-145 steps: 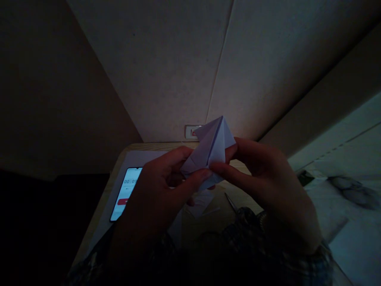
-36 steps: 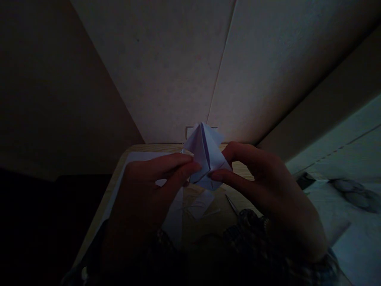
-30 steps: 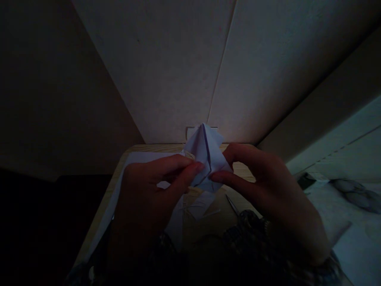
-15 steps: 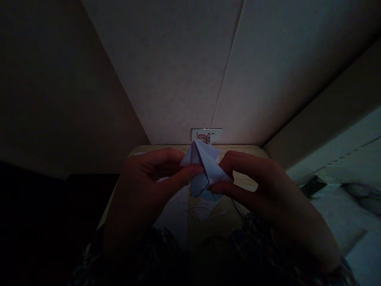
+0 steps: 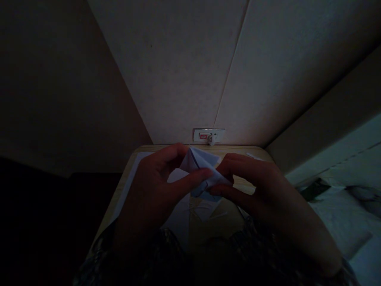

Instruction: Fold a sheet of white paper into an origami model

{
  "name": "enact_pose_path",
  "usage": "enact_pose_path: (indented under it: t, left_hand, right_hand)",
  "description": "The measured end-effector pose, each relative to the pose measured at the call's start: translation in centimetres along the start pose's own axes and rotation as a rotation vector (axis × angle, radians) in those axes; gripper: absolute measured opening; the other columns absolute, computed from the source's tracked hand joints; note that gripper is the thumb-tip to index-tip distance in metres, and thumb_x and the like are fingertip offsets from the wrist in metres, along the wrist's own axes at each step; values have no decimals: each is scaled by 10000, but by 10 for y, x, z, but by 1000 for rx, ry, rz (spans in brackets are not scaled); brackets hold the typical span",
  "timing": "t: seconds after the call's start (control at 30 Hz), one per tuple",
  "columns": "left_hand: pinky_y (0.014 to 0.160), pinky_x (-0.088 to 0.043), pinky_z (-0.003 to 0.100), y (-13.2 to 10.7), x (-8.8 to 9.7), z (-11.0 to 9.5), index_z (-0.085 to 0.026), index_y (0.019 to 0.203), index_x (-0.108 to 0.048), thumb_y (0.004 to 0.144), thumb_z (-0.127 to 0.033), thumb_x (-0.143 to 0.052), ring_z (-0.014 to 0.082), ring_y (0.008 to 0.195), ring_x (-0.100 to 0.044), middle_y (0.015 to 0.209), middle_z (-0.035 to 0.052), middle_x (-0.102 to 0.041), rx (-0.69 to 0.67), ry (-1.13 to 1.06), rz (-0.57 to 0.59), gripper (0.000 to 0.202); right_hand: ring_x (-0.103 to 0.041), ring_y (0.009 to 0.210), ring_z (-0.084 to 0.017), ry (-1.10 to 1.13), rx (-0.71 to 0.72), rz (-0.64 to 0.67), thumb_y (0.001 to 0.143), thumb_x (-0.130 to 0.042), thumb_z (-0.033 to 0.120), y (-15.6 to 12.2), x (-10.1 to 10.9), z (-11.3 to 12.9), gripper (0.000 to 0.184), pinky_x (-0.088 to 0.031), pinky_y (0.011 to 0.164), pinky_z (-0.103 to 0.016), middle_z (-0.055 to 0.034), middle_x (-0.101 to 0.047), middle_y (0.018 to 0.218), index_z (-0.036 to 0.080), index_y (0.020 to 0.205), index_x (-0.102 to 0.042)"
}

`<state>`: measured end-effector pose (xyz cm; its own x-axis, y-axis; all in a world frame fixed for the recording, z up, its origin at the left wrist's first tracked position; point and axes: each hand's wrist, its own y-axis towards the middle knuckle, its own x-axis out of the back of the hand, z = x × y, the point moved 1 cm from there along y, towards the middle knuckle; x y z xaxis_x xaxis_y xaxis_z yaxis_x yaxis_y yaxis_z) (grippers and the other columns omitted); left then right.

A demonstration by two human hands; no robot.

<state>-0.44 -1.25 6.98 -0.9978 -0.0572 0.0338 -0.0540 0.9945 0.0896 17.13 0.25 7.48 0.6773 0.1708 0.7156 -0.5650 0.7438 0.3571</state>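
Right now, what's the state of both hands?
Left hand: closed, holding the folded paper from its left side.
Right hand: closed, pinching the right side of that same folded paper.

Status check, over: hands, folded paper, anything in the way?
Left hand and right hand both gripping folded paper. Paper peaked at top. No obstruction seen; paper scraps on wooden table.

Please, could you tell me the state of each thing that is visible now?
Folded paper: creased, held in both hands
Left hand: gripping its left side
Right hand: pinching its right side
White sheet: lying down, partly hidden
Paper scraps: on the table
Wall socket: something seems plugged in
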Motion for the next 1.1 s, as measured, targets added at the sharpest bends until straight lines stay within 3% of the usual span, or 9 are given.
enact_pose_path:
  t: [0.2, 0.3, 0.57, 0.83, 0.97, 1.1]
  left_hand:
    - [636, -538, 220, -3, 0, -1, -222, 654, -658, 680, -223, -781, 149, 692, -675, 674, -36, -720, 25, 82, -34, 126]
    - [634, -537, 215, -3, 0, -2, -219, 646, -664, 675, -250, -802, 145, 680, -675, 672, -33, -725, 24, 92, -17, 145]
    - [663, -564, 201, 0, 0, 1, -235, 763, -746, 667, -168, -822, 150, 723, -730, 732, -47, -783, -34, -46, 18, 139]
    - [664, -569, 188, 0, 1, -3, -249, 633, -745, 692, -112, -754, 125, 655, -717, 641, -76, -757, -53, 17, -69, 149]
    - [603, -558, 198, -2, -1, -5, -238, 626, -731, 705, -170, -769, 137, 618, -709, 618, -66, -742, -64, 85, -87, 110]
    - [633, -554, 162, -4, -3, -6, -262, 630, -738, 706, -133, -764, 105, 623, -706, 616, -105, -740, -76, 52, -78, 152]
  right_hand:
    - [-630, 662, -143, 28, -12, -8, 910, -681, 251, 0, 1, 2, 154, -478, 602, -252, 22, -676, 727, 221, 764, -642]
    - [-660, 712, -144, 68, -15, -84, 938, -634, 229, 0, 1, 2, 137, -503, 648, -249, 20, -705, 760, 224, 806, -670]
    - [-580, 608, -149, 17, -34, -205, 952, -605, 249, 0, 1, 9, 291, -450, 577, -287, 23, -588, 630, 226, 665, -570]
    - [-650, 703, -187, 47, -56, -185, 941, -618, 248, -1, 1, 9, 257, -504, 608, -312, -8, -676, 717, 243, 684, -607]
    - [-644, 656, -173, 85, -48, -156, 948, -612, 296, 3, 1, 7, 259, -507, 598, -302, 4, -684, 683, 240, 695, -618]
    - [-619, 621, -157, 92, -51, -177, 948, -615, 335, 3, 1, 5, 317, -483, 585, -292, 16, -651, 640, 229, 650, -586]
